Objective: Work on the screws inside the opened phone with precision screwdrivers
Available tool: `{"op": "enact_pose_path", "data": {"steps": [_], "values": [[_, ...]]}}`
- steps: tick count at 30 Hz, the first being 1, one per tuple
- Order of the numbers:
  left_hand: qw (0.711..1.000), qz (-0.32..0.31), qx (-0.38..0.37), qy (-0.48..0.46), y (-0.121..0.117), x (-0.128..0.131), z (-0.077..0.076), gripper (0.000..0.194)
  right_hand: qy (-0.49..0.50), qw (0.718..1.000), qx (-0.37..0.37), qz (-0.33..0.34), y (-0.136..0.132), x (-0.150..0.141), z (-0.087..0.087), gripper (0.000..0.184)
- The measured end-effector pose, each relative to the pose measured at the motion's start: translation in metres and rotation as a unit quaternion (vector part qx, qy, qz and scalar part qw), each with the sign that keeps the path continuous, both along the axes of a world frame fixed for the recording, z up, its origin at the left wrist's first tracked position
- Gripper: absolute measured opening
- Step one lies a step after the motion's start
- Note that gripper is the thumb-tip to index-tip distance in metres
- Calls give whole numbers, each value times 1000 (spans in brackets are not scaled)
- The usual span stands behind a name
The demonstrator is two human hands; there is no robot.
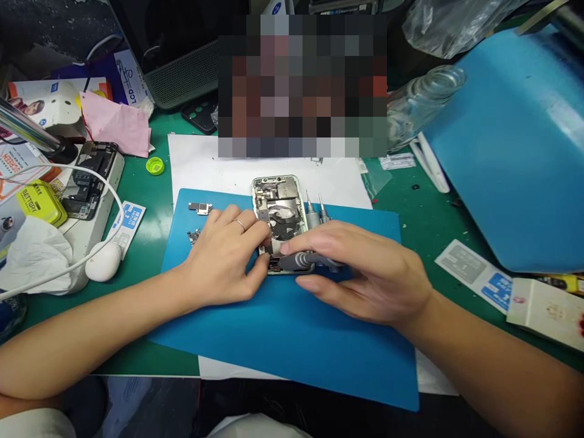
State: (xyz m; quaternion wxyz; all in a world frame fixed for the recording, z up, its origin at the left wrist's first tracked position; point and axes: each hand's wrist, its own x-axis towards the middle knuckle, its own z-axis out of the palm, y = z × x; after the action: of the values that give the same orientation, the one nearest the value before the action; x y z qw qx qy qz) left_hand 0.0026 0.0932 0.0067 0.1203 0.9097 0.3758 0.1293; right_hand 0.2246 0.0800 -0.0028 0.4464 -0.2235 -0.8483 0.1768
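Observation:
An opened phone (287, 210) lies face up on a blue mat (292, 340), with its circuit parts and a torn silvery-black area showing. My left hand (235, 249), a ring on one finger, has its fingers curled against the phone's lower left edge. A dark grey ridged tool (296, 261) crosses the phone's lower end. My right hand (365, 267) has this tool between forefinger and thumb; the tool's rear part is hidden. Just behind that hand, two grey screwdrivers (312, 213) point upward beside the phone. Small metal parts (201, 208) lie left of the phone.
At left, another opened phone (89, 182) rests on a white box beside a looped white cable (103, 182). A glass jar (424, 100) lies tilted at back right, near a large blue sheet (515, 152). A printed card (474, 274) and a small box (542, 313) sit at right.

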Motion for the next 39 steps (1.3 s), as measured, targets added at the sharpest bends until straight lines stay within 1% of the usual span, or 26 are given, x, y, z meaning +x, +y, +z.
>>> {"op": "enact_pose_path", "data": {"steps": [3, 5, 9, 11, 15, 20, 25, 30, 33, 36, 39], "values": [[1000, 0, 2, -6, 0, 0, 0, 13, -7, 1000, -8, 16, 0, 1, 4, 57], [1000, 0, 3, -13, 0, 0, 0, 12, -4, 1000, 5, 22, 0, 1, 6, 54], [1000, -1, 0, -22, -1, 0, -1, 11, -23, 998, 50, -5, 0, 0, 8, 37], [1000, 0, 0, -22, -1, 0, -1, 12, -28, 998, 51, -8, 0, 0, 9, 38], [1000, 1, -6, -21, 0, 0, 0, 13, -18, 999, 42, 16, 0, -1, 11, 40], [1000, 3, -10, -12, 0, 0, 1, 12, -28, 998, 49, -17, -2, 0, 11, 38], [1000, 3, -19, -10, 0, 1, 1, 13, -15, 999, 46, 20, -3, -1, 11, 41], [1000, 1, -8, -15, 0, 0, 1, 13, -33, 997, 48, -43, -3, -1, 10, 39], [1000, 2, -4, -22, 1, -1, 0, 12, -16, 998, 56, -21, -2, -3, 11, 44], [999, -2, -7, -42, 1, -2, 0, 11, -1, 999, 45, 7, -2, -6, 10, 47], [997, -4, -26, -69, 0, -2, 0, 14, 4, 999, 29, 14, -3, -8, 8, 43]]}}
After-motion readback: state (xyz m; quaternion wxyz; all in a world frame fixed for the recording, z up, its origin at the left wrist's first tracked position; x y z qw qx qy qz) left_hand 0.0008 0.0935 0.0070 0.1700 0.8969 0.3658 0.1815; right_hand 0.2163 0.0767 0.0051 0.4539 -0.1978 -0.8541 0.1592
